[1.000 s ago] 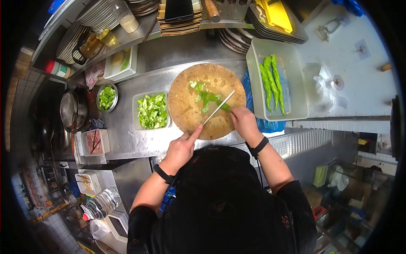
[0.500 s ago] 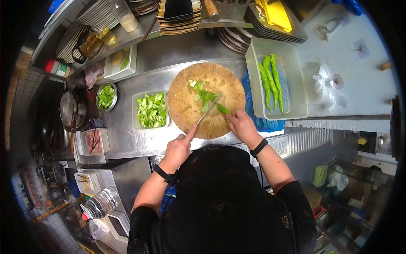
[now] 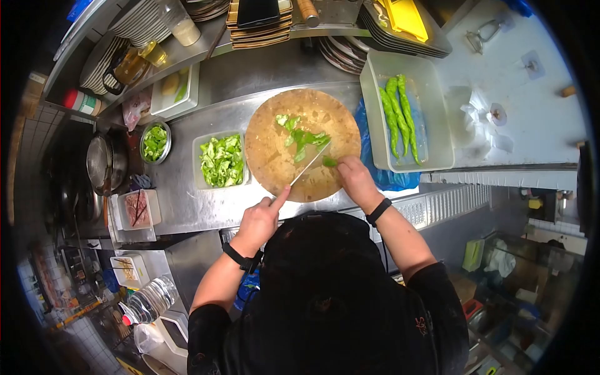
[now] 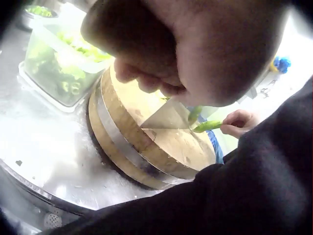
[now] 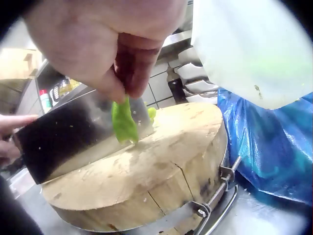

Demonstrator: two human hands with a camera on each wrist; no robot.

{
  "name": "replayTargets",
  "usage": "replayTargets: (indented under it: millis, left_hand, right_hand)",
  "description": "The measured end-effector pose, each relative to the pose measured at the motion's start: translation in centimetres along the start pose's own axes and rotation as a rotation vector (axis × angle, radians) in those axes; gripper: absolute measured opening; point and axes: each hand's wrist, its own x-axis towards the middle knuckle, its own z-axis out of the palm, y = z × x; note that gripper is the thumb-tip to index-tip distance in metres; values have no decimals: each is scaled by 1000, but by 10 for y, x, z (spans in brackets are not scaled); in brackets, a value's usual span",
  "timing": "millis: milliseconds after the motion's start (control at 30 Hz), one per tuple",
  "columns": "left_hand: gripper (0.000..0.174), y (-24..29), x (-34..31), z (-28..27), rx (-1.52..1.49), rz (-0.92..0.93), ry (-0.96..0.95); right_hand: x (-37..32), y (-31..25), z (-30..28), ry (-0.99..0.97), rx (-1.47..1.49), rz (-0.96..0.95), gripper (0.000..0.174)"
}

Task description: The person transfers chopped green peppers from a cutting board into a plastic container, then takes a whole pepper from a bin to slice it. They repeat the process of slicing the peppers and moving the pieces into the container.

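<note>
My left hand grips a cleaver, index finger stretched toward the blade. The cleaver stands on edge across the round wooden chopping block. Between thumb and fingertips, my right hand pinches the end of a green pepper just to the right of the blade. In the right wrist view this pepper hangs down toward the wood, in front of the cleaver's broad face. Cut green pepper pieces lie left of and beyond the blade. The cleaver's handle is hidden inside my left fist.
Left of the block stands a plastic tub of cut green pepper, and farther left a metal bowl of greens. A clear bin with whole long green peppers sits at the right, beside a blue plastic bag. Shelves of plates line the back.
The blade has drawn back off the pepper and stands left of it. More cut pieces show beyond the blade, and the pepper end in my right hand looks shorter.
</note>
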Motion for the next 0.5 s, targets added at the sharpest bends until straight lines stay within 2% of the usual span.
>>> replayTargets:
  millis: [100, 300, 500]
  left_hand:
    - [85, 11, 0, -6, -114, 31, 55]
    - [83, 0, 4, 4, -49, -15, -97]
    - [78, -24, 4, 17, -188, -105, -5]
  right_hand:
    - [-1, -1, 2, 37, 18, -33, 9]
    - [-6, 7, 13, -9, 12, -9, 9]
    - [-8, 28, 30, 12, -1, 103, 8]
